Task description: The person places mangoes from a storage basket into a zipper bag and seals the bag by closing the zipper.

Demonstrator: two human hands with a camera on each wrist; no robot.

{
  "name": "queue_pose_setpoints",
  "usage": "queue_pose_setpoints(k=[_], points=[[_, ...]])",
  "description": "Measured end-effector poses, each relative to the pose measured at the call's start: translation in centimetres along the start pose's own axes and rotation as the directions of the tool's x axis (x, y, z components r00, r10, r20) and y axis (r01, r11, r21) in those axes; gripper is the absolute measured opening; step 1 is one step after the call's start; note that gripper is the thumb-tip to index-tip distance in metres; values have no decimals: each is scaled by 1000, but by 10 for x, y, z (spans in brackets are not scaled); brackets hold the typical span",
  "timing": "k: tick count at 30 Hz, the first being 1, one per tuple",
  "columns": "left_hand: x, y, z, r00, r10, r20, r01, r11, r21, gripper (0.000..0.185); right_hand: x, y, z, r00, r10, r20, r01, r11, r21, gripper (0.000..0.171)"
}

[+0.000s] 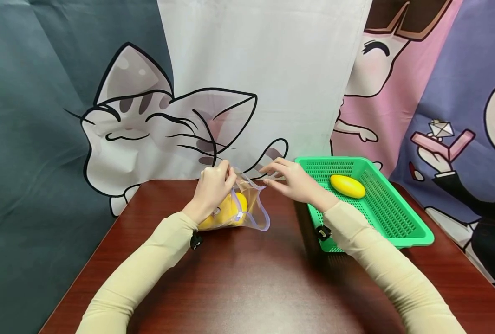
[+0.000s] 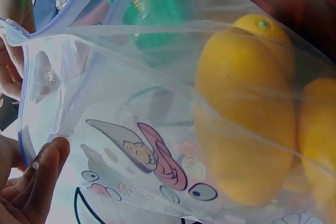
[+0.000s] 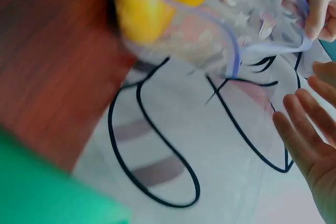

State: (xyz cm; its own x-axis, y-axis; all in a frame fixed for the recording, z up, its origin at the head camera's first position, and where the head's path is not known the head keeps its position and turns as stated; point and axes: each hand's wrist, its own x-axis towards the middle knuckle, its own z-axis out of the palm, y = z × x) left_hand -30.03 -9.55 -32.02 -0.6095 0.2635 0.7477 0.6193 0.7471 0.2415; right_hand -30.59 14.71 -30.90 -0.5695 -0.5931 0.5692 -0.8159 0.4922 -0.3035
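Pale sleeves (image 1: 139, 273) extend, left grip (image 1: 212, 188) pinching a clear bag (image 1: 253, 204) of yellow fruit (image 2: 244, 119) (pink lettering (image 2: 137, 191) illegible), right grip (image 1: 291, 181) loose.

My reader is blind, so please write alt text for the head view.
The left hand grips a clear bag with yellow fruit inside; the open right hand is near it. At right, a green basket holds another fruit.

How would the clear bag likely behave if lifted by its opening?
The clear bag would probably flop rather than hold its shape, since its see-through sides crease and bend. It would likely hang heavier at the end away from the opening, where the yellow fruits bunch. Being rounded, they may roll against each other if it tilts.
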Motion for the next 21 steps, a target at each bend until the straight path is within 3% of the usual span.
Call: queue_pose_setpoints(k=[15, 21], points=[[0, 0, 1, 1000, 6, 19, -6, 1000, -2, 18, -9, 37, -30, 993, 91, 69, -79, 985, -155, 26], [-1, 0, 1, 1000, 8, 20, -8, 1000, -3, 18, -17, 59, -40, 979, 173, 104, -147, 964, -220, 26]])
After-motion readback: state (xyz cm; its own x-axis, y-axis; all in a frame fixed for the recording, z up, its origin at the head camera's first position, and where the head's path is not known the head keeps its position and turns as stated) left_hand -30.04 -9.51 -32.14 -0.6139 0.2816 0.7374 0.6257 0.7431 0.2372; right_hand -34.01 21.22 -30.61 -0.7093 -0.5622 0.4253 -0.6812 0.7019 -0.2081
